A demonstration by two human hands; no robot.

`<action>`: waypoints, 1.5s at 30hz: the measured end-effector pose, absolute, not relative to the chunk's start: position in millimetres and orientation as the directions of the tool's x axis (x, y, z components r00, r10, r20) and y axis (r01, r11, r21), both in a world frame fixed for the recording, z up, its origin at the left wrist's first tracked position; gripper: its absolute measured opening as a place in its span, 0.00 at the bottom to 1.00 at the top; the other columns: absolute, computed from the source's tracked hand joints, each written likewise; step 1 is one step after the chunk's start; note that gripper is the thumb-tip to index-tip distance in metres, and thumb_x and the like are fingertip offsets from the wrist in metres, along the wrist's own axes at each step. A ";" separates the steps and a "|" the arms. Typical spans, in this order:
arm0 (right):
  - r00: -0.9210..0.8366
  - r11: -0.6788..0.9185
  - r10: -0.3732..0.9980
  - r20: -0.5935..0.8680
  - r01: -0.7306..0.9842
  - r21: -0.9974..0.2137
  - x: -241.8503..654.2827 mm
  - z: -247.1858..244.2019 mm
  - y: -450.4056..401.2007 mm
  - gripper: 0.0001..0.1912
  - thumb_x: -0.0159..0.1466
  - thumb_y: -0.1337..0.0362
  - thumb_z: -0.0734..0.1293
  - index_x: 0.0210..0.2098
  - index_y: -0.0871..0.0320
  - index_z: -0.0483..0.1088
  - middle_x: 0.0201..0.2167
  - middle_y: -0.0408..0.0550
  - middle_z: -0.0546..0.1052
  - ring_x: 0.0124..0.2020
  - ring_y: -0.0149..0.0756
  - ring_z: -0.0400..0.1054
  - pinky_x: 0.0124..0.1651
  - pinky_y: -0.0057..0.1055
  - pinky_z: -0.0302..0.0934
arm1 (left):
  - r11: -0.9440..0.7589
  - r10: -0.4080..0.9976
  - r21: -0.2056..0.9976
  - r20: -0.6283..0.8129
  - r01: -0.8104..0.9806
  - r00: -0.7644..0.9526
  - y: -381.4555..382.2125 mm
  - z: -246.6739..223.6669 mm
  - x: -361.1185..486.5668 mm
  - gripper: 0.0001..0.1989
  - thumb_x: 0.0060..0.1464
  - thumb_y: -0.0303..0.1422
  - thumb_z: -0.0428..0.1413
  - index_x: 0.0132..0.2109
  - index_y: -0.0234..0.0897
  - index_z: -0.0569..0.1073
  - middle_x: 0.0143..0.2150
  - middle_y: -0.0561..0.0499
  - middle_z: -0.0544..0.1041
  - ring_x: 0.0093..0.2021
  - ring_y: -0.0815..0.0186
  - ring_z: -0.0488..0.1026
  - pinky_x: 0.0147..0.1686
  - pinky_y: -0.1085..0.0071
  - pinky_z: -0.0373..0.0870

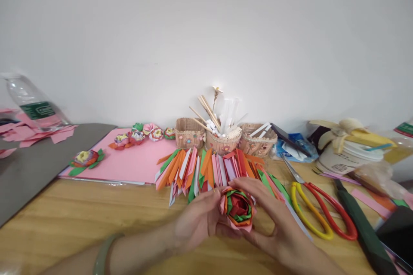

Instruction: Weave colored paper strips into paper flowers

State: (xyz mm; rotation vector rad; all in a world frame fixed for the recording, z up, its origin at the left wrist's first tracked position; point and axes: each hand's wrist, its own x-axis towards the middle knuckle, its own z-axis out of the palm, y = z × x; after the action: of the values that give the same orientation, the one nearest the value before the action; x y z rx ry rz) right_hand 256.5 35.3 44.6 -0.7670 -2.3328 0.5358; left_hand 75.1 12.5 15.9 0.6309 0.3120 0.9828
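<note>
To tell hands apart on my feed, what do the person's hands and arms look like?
The left hand is ungloved, with a smooth, rounded, grey-green bangle around its forearm; no sleeve shows. The right hand is also ungloved, with no bracelet or sleeve in view.

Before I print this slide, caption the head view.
Left hand and right hand hold a layered paper flower near folded strips and scissors.

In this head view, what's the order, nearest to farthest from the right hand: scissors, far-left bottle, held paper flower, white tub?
1. Paper flower: touching the right hand, bottom centre.
2. Scissors: just right of that hand.
3. White tub: farther right, nearer the wall.
4. Bottle: far left.
</note>
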 end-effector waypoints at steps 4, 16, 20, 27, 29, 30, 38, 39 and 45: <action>-0.649 0.712 0.664 0.371 0.396 -0.580 256.7 44.9 34.3 0.36 0.57 0.68 0.66 0.60 0.45 0.48 0.57 0.48 0.62 0.58 0.39 0.55 0.56 0.35 0.56 | 0.393 0.851 0.616 0.037 -0.683 0.524 12.1 16.2 75.0 0.16 0.49 0.35 0.58 0.46 0.37 0.72 0.38 0.45 0.77 0.35 0.66 0.75 0.36 0.71 0.70; -0.559 0.709 0.672 0.485 0.300 -0.638 252.8 54.3 30.3 0.09 0.59 0.73 0.63 0.36 0.53 0.66 0.28 0.41 0.72 0.28 0.29 0.67 0.31 0.23 0.62 | 0.231 0.962 0.733 -0.073 -0.640 0.265 14.3 21.4 77.1 0.29 0.30 0.32 0.68 0.45 0.43 0.73 0.43 0.50 0.72 0.41 0.66 0.68 0.41 0.71 0.65; -0.556 0.665 0.719 0.417 0.375 -0.646 248.5 57.5 30.1 0.06 0.60 0.70 0.62 0.33 0.54 0.69 0.26 0.41 0.73 0.27 0.29 0.68 0.30 0.23 0.62 | 0.184 0.970 0.783 -0.048 -0.594 0.239 16.0 17.4 76.5 0.28 0.31 0.32 0.68 0.45 0.44 0.73 0.44 0.51 0.70 0.41 0.67 0.67 0.39 0.72 0.65; -0.528 0.596 0.773 0.351 0.414 -0.689 248.5 57.5 30.5 0.05 0.61 0.67 0.62 0.30 0.55 0.68 0.26 0.41 0.73 0.28 0.30 0.67 0.30 0.23 0.61 | 0.177 0.960 0.827 -0.025 -0.534 0.280 14.3 12.7 76.3 0.30 0.32 0.29 0.67 0.47 0.44 0.70 0.33 0.54 0.70 0.31 0.70 0.69 0.34 0.72 0.65; -0.548 0.578 0.774 0.318 0.406 -0.708 248.2 57.9 30.4 0.05 0.61 0.66 0.62 0.30 0.55 0.69 0.26 0.41 0.73 0.28 0.30 0.67 0.31 0.24 0.61 | 0.168 0.962 0.835 -0.024 -0.524 0.271 13.5 12.7 76.1 0.30 0.33 0.29 0.67 0.47 0.43 0.69 0.30 0.55 0.70 0.31 0.70 0.69 0.34 0.73 0.65; -0.556 0.566 0.776 0.297 0.407 -0.717 248.0 58.1 30.4 0.05 0.61 0.66 0.62 0.30 0.55 0.69 0.26 0.41 0.73 0.28 0.30 0.67 0.31 0.24 0.61 | 0.166 0.963 0.838 -0.026 -0.520 0.267 13.3 12.9 76.0 0.30 0.33 0.29 0.67 0.47 0.43 0.68 0.30 0.56 0.69 0.30 0.71 0.69 0.33 0.73 0.65; -0.547 0.512 0.805 0.230 0.444 -0.736 246.8 56.9 31.0 0.09 0.61 0.64 0.62 0.26 0.57 0.68 0.24 0.42 0.72 0.26 0.30 0.66 0.29 0.25 0.60 | 0.154 0.966 0.871 -0.034 -0.467 0.254 11.9 16.7 78.1 0.29 0.33 0.27 0.66 0.45 0.39 0.66 0.27 0.59 0.68 0.27 0.75 0.67 0.31 0.77 0.66; -0.548 0.525 0.801 0.242 0.448 -0.724 246.4 56.1 30.8 0.09 0.61 0.65 0.61 0.25 0.57 0.68 0.23 0.42 0.72 0.25 0.30 0.66 0.28 0.25 0.60 | 0.155 0.967 0.872 -0.038 -0.464 0.252 11.5 17.2 78.5 0.29 0.32 0.26 0.66 0.45 0.39 0.66 0.27 0.58 0.68 0.27 0.75 0.68 0.31 0.76 0.66; -0.514 0.693 0.719 0.468 0.480 -0.538 245.1 47.4 29.8 0.07 0.59 0.71 0.60 0.26 0.57 0.66 0.20 0.42 0.70 0.22 0.29 0.64 0.25 0.25 0.59 | 0.192 0.961 0.852 -0.062 -0.488 0.271 11.5 16.4 78.6 0.31 0.32 0.26 0.67 0.46 0.38 0.65 0.28 0.57 0.69 0.30 0.72 0.70 0.34 0.74 0.66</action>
State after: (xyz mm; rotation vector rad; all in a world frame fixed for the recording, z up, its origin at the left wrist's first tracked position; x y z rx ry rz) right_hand 245.1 29.8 47.4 -0.9120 -2.2131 0.4481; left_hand 78.6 11.5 16.4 0.8308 0.7042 1.1437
